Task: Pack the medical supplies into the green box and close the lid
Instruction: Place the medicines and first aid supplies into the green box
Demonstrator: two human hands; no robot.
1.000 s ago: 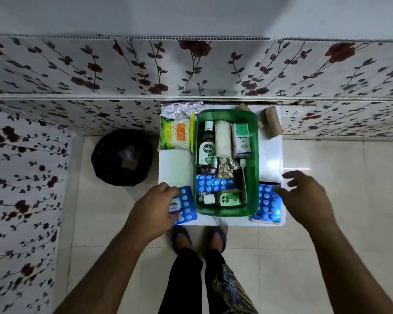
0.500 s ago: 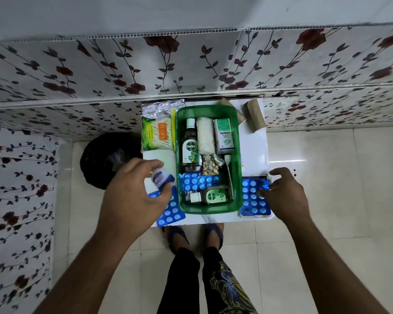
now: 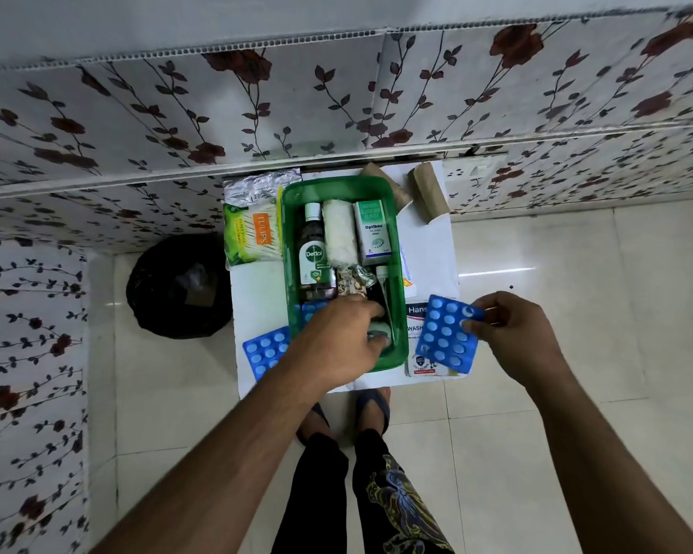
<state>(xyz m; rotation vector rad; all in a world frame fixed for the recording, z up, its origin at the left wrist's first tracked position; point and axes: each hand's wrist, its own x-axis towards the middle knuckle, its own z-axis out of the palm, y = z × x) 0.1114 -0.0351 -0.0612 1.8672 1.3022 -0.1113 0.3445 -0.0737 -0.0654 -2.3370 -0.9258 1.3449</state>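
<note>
The green box [image 3: 337, 183] stands open on a small white table [image 3: 257, 297]. Inside lie a Dettol bottle [image 3: 314, 253], a white gauze roll [image 3: 339, 233], an Optibex carton [image 3: 371, 229] and a blue blister pack [image 3: 311, 311]. My left hand [image 3: 337, 341] reaches palm down into the box's near end; what its fingers hold is hidden. My right hand [image 3: 513, 333] pinches a blue blister pack [image 3: 447, 337], lifted just right of the box. Beneath it lies a white plaster packet [image 3: 415, 325]. Another blue blister pack [image 3: 265, 351] lies left of the box.
A pack of cotton buds [image 3: 251, 233] and a foil pouch [image 3: 257, 185] lie at the table's back left. Two cardboard rolls [image 3: 429, 193] sit at the back right. A black bin [image 3: 177, 285] stands on the floor to the left. Floral panels close the back and left.
My left hand carried a small white jar from the table's left side over into the box. My right hand picked the blue blister pack up off the plaster packet.
</note>
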